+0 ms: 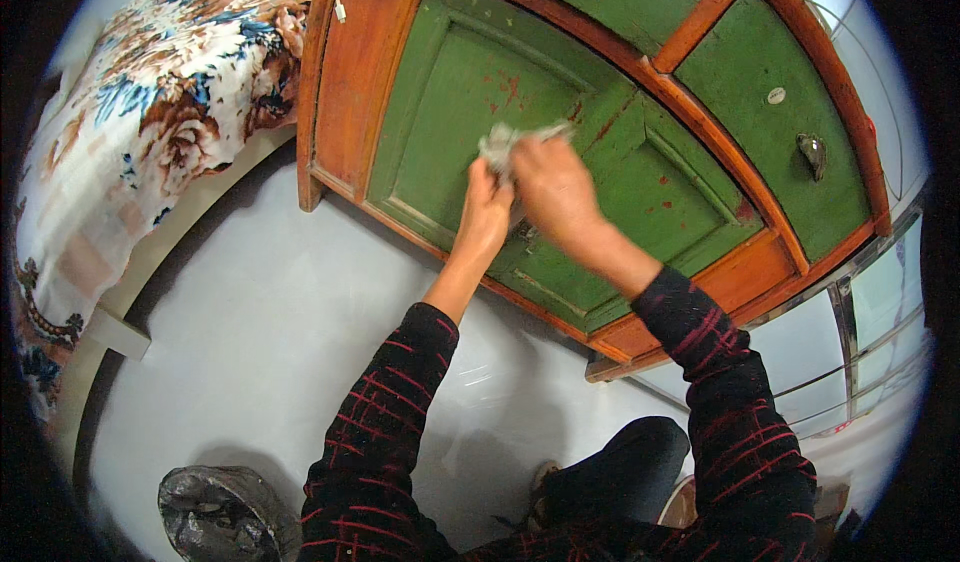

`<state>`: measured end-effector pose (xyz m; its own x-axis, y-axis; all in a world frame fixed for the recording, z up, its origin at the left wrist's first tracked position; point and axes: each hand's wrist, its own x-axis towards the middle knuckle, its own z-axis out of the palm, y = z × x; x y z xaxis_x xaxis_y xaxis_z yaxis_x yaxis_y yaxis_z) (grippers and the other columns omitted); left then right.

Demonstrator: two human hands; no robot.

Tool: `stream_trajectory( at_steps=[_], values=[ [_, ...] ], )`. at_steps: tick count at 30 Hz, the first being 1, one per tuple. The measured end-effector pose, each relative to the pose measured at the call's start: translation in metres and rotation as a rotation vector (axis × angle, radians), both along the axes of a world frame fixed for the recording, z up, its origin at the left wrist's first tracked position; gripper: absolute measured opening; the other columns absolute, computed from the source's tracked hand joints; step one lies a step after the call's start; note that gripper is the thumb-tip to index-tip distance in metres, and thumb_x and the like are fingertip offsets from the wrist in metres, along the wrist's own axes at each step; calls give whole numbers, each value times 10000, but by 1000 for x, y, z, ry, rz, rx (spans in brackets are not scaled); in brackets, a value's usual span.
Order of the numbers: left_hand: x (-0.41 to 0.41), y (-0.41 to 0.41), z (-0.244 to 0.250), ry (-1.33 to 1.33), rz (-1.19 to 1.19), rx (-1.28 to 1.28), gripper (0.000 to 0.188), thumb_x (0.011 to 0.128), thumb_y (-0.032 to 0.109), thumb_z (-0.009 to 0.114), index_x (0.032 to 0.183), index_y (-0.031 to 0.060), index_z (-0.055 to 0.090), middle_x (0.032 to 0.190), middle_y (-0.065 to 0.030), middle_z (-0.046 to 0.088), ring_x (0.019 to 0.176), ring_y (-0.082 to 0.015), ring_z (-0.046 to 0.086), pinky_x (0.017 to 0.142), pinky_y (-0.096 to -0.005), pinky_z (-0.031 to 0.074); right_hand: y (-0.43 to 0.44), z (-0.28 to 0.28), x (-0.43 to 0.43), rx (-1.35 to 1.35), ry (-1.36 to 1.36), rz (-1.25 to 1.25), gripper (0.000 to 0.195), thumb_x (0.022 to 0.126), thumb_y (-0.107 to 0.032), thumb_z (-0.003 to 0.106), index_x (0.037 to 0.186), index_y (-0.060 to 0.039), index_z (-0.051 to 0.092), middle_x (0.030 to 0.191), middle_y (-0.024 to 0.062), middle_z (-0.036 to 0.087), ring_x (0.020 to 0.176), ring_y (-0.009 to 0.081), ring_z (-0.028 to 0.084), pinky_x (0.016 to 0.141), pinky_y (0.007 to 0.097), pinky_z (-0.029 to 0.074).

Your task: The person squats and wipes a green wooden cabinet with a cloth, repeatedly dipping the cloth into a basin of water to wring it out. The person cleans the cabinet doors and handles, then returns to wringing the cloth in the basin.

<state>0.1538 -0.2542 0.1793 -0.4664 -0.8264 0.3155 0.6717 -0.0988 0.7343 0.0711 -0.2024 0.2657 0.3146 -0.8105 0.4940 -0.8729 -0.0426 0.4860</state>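
Both of my hands are raised in front of a green-painted wooden cabinet door with worn reddish patches. My left hand pinches the lower part of a crumpled, greyish-white piece of cloth or thin sheet. Close beside it on the right, my right hand is closed on the other side of the same piece, slightly blurred. Partly hidden between my wrists is a small metal fitting on the cabinet. A dark metal pull and a small white oval sticker are on the green panel at the right.
A bed with a floral blanket stands at the left. A white cable hangs over the cabinet's orange-brown side. On the grey floor, a bin with a black plastic liner stands at lower left. A metal-framed rack is at right.
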Motion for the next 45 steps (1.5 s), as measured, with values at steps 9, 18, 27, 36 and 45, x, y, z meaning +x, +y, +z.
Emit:
stream_trajectory(
  at_steps=[9, 18, 27, 36, 45],
  values=[
    [6, -14, 26, -242, 225, -361, 534, 1019, 358, 322, 1310, -80, 412, 1394, -192, 387, 1264, -302, 397, 1049, -357, 287, -32, 6, -6, -114, 198, -59, 572, 840, -174, 498, 1371, 8, 387, 1390, 176, 400, 1159, 317, 479, 1018, 428, 353],
    [-1, -10, -34, -414, 452, 73, 591, 998, 404, 301, 1123, -103, 578, 1095, -289, 601, 1030, -407, 563, 884, -433, 415, -33, -71, -3, 144, 275, -10, 522, 816, -170, 534, 1300, 16, 477, 1370, 174, 440, 1023, 259, 538, 925, 391, 411],
    [-19, -12, -142, -334, -76, 673, 552, 983, 496, 334, 1287, 59, 480, 1142, -98, 606, 1013, -203, 587, 812, -361, 490, -10, -155, 0, 462, 169, -48, 500, 781, -234, 577, 1231, -16, 575, 1367, 175, 455, 1113, 272, 522, 999, 430, 369],
    [16, -1, -141, -806, -462, 482, 479, 892, 524, 501, 989, 56, 538, 917, -87, 610, 780, -199, 604, 684, -401, 516, 42, -144, -8, 530, -143, -37, 132, 761, -165, 600, 777, -36, 623, 825, 111, 602, 810, 294, 587, 759, 402, 458],
    [99, -42, -125, -898, -597, 64, 588, 892, 594, 473, 1018, 39, 625, 919, -92, 593, 646, -169, 501, 511, -312, 436, 53, -117, 41, 583, -604, -289, 274, 849, -277, 593, 775, -20, 650, 748, 212, 641, 706, 393, 633, 648, 493, 490]
  ],
)
